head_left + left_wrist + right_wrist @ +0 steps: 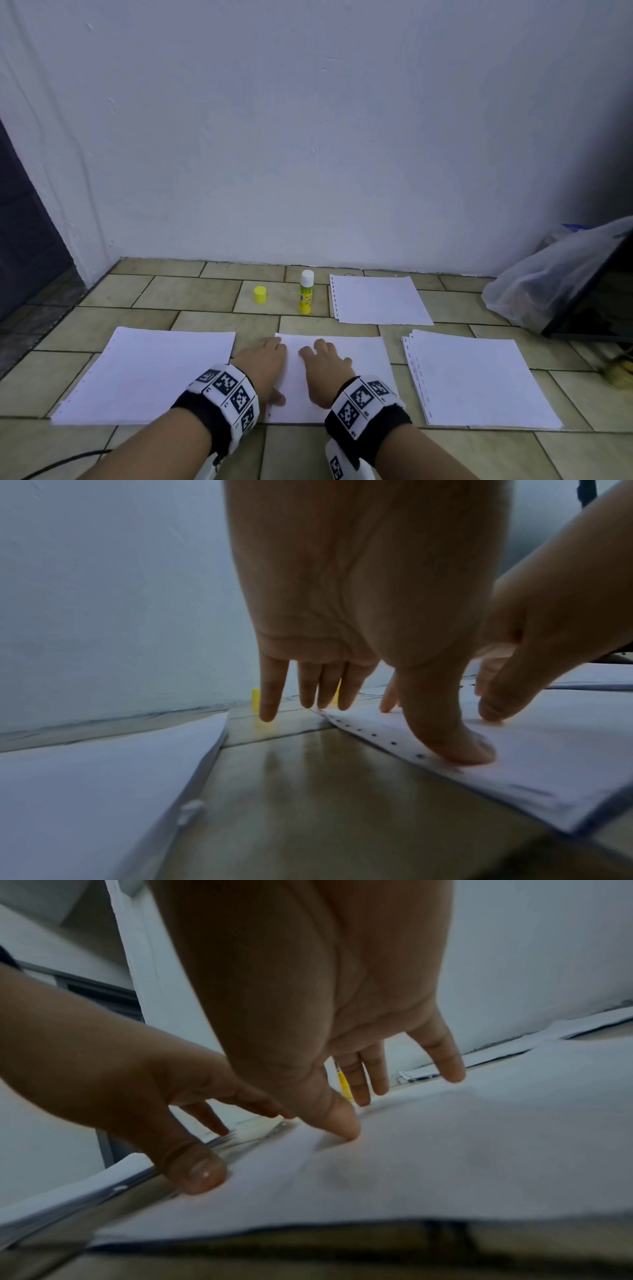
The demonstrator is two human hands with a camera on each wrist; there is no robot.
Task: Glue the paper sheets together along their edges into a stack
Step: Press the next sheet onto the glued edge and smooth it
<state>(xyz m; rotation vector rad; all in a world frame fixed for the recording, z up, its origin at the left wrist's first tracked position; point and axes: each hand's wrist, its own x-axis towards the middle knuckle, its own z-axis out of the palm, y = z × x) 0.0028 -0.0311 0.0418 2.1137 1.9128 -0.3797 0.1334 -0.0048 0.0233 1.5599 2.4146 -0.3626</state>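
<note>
Nearest, both wrists are seen wrapped in black bands carrying white blocks printed with black square markers. Just beyond them, the left hand (265, 363) and the right hand (323, 368) are laid side by side on the middle paper sheet (366, 377), which lies flat on the tiled floor (191, 294). The left hand is spread along the sheet's left edge, where a row of small punched holes is shown in the left wrist view; its thumb (455, 748) is pressed flat beside those holes, while its fingers (270, 696) are stretched out straight, reaching to the far left corner of the sheet and the bare tile beside it. The right hand is likewise held flat with its fingers apart, and its thumb (339, 1121) is pushed down onto the paper. Nothing is gripped by either hand.

To the outer side of the left hand a stack of paper (147, 373) is set on the tiles, apart from the middle sheet. To the outer side of the right hand a second pile (479, 380) is laid, its sheets slightly fanned along the punched edge. Farther out, beyond the fingertips, a glue stick (306, 296) is stood upright with its white tip uppermost, and its yellow cap (260, 294) is placed apart from it, beyond the left hand. Beyond the right hand a further paper pile (380, 299) is found near the white wall (308, 137). Far off to the right, a translucent plastic bag (548, 274) is leaned against a dark object.
</note>
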